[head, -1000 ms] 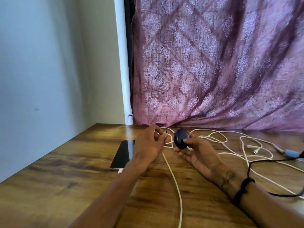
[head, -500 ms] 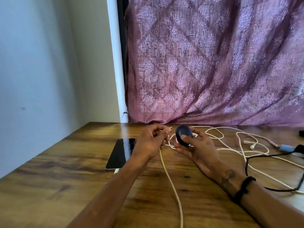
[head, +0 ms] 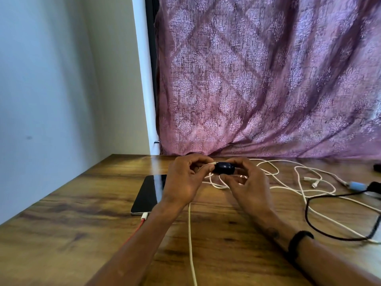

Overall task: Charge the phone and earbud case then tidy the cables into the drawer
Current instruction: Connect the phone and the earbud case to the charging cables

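My right hand (head: 245,182) grips a dark blue earbud case (head: 224,167) just above the wooden table (head: 61,234). My left hand (head: 183,182) pinches the plug end of a white cable (head: 190,240) and holds it against the case's left side. Whether the plug is seated in the port is hidden by my fingers. A black phone (head: 151,193) lies flat to the left of my left hand, with a red cable (head: 136,230) and its white plug joined to the phone's near end.
Loose white cables (head: 299,182) sprawl over the right half of the table. A black cable (head: 309,219) loops at the right, near a light blue connector (head: 355,185). A pink patterned curtain (head: 268,79) hangs behind the table and a pale wall stands to the left.
My hands have come together: the case turned from facing me to lying sideways, and the white plug in my left hand moved right up against it.
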Available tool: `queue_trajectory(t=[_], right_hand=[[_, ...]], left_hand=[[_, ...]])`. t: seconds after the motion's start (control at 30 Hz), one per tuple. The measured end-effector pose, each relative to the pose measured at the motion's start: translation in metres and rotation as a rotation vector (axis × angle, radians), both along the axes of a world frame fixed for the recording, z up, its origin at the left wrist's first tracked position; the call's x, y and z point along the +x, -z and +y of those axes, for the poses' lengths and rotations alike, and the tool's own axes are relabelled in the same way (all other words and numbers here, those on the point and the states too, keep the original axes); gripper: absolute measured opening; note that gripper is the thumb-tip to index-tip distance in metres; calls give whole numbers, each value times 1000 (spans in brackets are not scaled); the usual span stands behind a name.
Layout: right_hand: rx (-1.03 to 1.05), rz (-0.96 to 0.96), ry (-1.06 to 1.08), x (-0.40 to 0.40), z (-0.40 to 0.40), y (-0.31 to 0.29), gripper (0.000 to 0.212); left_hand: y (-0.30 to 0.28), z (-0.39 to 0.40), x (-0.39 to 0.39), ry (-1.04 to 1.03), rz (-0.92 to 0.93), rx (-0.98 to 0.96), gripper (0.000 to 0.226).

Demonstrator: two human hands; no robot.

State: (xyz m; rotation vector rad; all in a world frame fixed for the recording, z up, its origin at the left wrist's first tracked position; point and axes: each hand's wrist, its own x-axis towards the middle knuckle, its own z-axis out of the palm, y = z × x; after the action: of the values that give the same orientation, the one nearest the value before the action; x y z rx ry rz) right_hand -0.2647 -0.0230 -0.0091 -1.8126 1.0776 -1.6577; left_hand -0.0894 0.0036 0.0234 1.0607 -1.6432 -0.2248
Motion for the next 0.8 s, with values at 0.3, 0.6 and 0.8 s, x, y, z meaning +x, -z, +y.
queue_trajectory(t=[0.3,0.6,0.8], right_hand=[[19,-120,-71,0,-7,5,40],[20,-92,65,-5,-10,3,32],[-125,82,108,-6,-5,2,41]], left_hand=[[1,-3,3,-56,13,-20,20],[4,-5,4,-2,94,101,14],[3,-3,-1,62,20,80,14]])
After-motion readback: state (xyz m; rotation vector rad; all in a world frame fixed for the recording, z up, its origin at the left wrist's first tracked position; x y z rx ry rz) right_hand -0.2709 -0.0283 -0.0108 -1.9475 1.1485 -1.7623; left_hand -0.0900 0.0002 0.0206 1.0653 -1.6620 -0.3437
